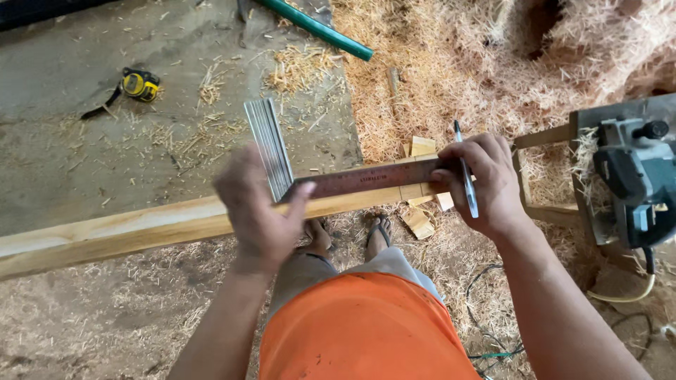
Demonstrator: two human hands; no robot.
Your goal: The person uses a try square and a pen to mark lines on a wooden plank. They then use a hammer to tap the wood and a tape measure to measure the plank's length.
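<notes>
A long pale wooden plank point(127, 229) runs from the left edge towards the centre right. On it lies a metal try square point(352, 180) with a ribbed silver handle point(269, 144) pointing away from me. My left hand point(257, 211), blurred, grips the square at its corner where blade and handle meet. My right hand point(482, 184) rests on the blade's right end and holds a pen point(465, 176) between its fingers, tip near the wood.
An electric planer point(637, 179) sits on a wooden frame at the right. A yellow tape measure point(139, 84) lies on the concrete at upper left, a green hose point(320, 29) at the top. Wood shavings point(458, 77) and small offcuts point(420, 222) cover the ground. My sandalled feet point(377, 236) stand below the plank.
</notes>
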